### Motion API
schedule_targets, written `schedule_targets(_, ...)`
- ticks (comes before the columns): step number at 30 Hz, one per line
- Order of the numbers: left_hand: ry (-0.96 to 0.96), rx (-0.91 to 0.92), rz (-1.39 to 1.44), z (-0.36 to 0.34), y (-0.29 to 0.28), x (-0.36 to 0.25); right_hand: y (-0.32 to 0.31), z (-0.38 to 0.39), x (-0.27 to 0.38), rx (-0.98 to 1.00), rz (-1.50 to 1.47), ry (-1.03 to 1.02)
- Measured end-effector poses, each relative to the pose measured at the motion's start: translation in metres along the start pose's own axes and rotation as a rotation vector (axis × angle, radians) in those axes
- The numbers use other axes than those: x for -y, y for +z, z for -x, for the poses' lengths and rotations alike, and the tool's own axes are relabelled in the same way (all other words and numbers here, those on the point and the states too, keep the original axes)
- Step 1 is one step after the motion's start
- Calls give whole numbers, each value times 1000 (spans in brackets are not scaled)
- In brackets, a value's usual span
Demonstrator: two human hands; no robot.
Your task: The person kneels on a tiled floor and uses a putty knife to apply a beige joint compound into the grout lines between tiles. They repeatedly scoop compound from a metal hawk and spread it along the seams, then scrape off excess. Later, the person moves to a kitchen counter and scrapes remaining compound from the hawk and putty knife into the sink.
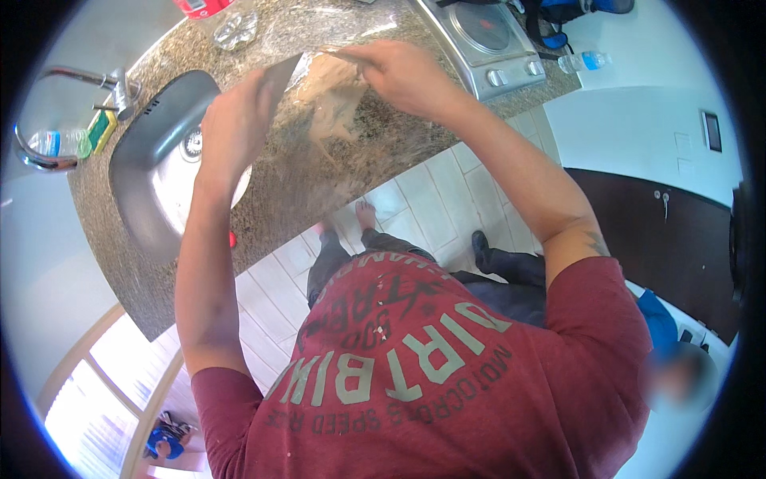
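Above the granite countertop (359,164), my two arms reach forward on either side of a tan, wet-looking, dough-like mass (329,86). Thin smears of it trail toward the counter's near edge. My left hand (239,120) is closed on a flat grey plate with a straight edge (282,76), tilted up at the mass's left side. At the right side, my right hand (403,73) has its fingers closed around a thin dark flat piece (348,57), mostly hidden by the fingers. A shiny clear film (300,70) shows between the grey plate and the mass.
Left of the mass lies a steel sink (132,188) with a curved faucet (80,76), a sponge (102,130) and a plastic bottle (60,144). An electric hot plate (487,44) stands at the right. Another person (678,375) is at the lower right.
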State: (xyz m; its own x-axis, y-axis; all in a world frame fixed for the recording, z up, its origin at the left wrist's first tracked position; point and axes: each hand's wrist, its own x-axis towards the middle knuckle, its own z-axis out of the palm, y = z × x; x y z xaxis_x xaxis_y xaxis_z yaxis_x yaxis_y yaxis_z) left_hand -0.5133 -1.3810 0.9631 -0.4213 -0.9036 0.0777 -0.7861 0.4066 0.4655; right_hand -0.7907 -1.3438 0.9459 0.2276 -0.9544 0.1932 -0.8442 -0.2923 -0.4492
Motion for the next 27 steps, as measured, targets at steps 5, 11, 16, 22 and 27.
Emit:
schedule_targets(5,274,-52,-287,6,4,-8,19,32,-21,42,466,-366)
schedule_targets(11,654,-47,-407,-11,18,-7,9,60,-28,242,494,-350)
schedule_targets(16,676,249,-497,-15,34,-3,-22,58,-37,237,485,-243)
schedule_targets(22,698,360,-307,2,2,14,6,27,-37,84,463,-362)
schedule_targets(27,628,101,-372,-11,5,8,0,29,-43,290,492,-400)
